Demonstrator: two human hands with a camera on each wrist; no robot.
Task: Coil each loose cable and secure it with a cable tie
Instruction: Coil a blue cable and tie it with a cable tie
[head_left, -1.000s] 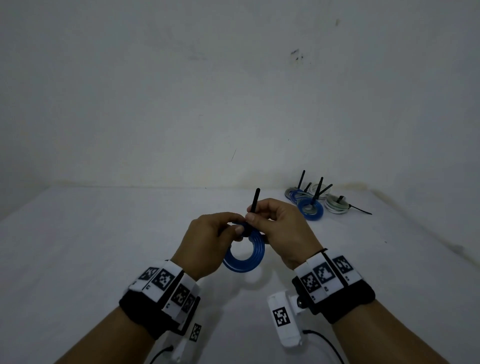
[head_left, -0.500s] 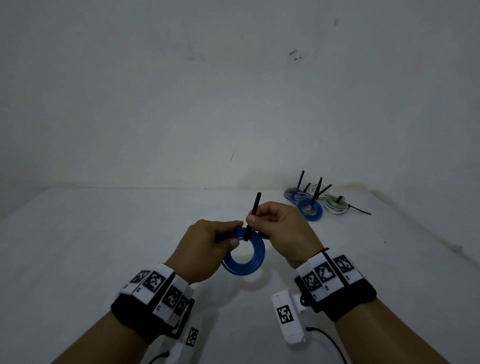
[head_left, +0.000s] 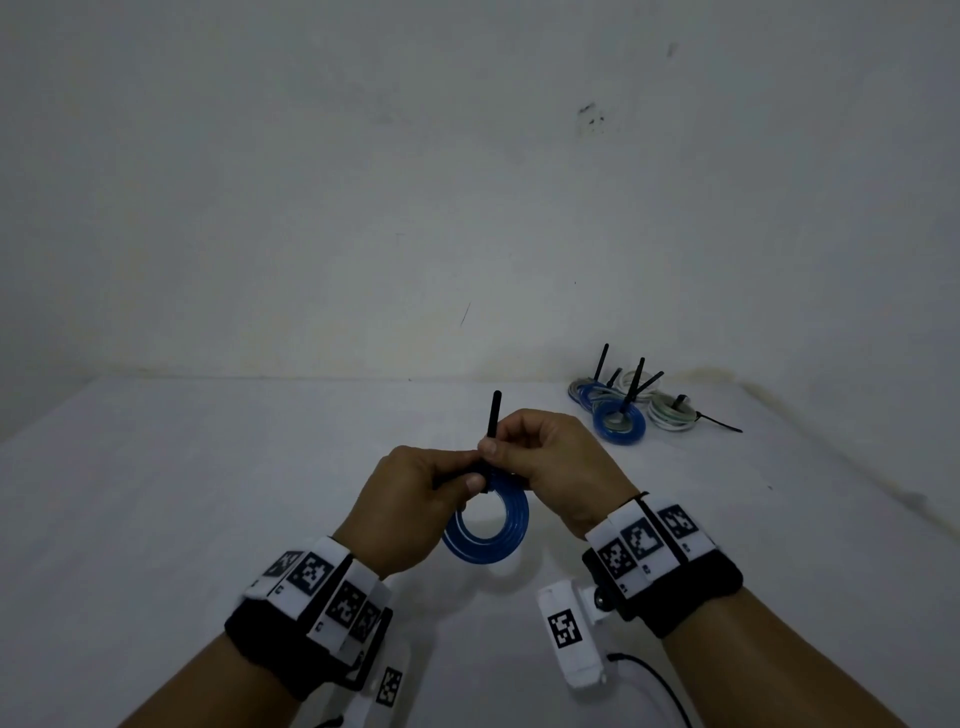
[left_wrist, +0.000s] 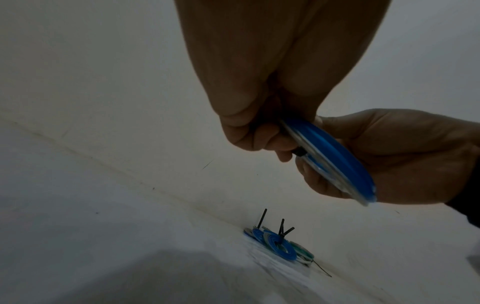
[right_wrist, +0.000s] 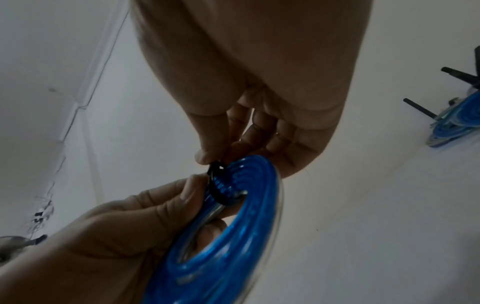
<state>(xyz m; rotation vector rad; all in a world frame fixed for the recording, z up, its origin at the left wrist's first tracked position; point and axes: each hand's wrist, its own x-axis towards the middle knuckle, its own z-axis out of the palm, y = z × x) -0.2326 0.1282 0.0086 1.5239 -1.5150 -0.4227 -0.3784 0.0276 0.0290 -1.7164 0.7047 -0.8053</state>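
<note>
We observe the coiled blue cable held above the white table, hanging below both hands with its top edge in the grip. Our left hand pinches the coil at the black cable tie, thumb and fingers clamped on it, while our right hand pinches the tie's upright tail just above the coil. Tied coils lie near the far right wall.

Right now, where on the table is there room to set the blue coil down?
Bare tabletop left of the left hand, and the strip before the back wall. Crowded: far right, where the tied coils pile together, and under the right hand.
</note>
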